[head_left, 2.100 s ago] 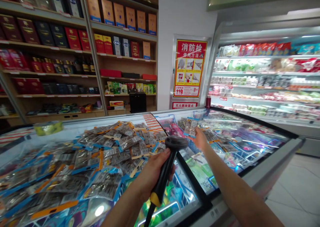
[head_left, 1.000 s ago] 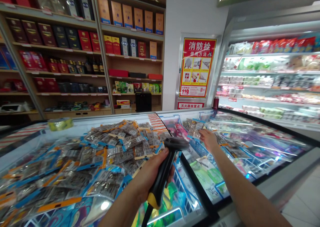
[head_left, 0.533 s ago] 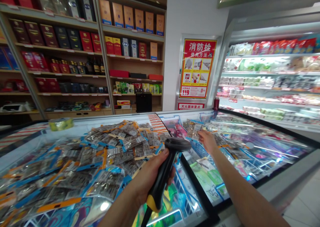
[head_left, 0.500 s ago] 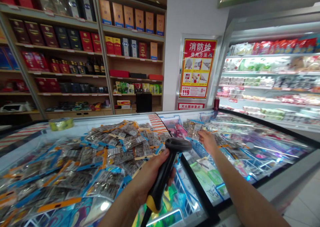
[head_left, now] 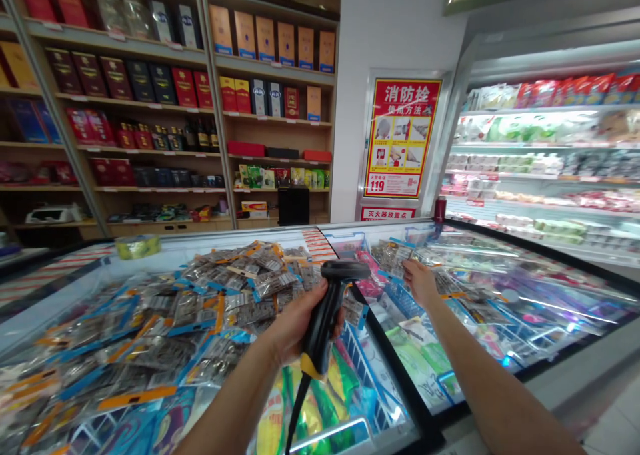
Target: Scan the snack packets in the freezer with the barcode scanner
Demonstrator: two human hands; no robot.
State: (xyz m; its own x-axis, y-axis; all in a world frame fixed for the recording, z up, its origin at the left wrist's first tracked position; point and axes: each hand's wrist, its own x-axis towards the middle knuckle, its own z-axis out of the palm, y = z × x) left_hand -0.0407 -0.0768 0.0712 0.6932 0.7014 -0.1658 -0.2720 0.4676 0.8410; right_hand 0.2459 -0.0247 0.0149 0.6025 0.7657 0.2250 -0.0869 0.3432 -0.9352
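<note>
My left hand (head_left: 299,325) is wrapped round the grip of a black and yellow barcode scanner (head_left: 323,328), its head pointing away from me and its cord hanging down. Just behind the scanner a small packet (head_left: 356,308) with a blue edge shows; whether my fingers touch it I cannot tell. My right hand (head_left: 420,283) reaches over the right glass lid, fingers pinched at the edge of a clear snack packet (head_left: 394,255). A wide pile of similar packets (head_left: 175,308) with blue and orange edges covers the left glass lid.
A black lid frame (head_left: 395,368) divides the chest freezer, with bagged goods in blue baskets under the glass. A roll of tape (head_left: 138,246) sits at the far left edge. Shelves of boxes (head_left: 270,101) stand behind, and a lit refrigerated display (head_left: 545,155) at the right.
The view has swung slightly left. My left hand and the scanner have shifted a little left in view. The right hand stays at the packets on the right lid.
</note>
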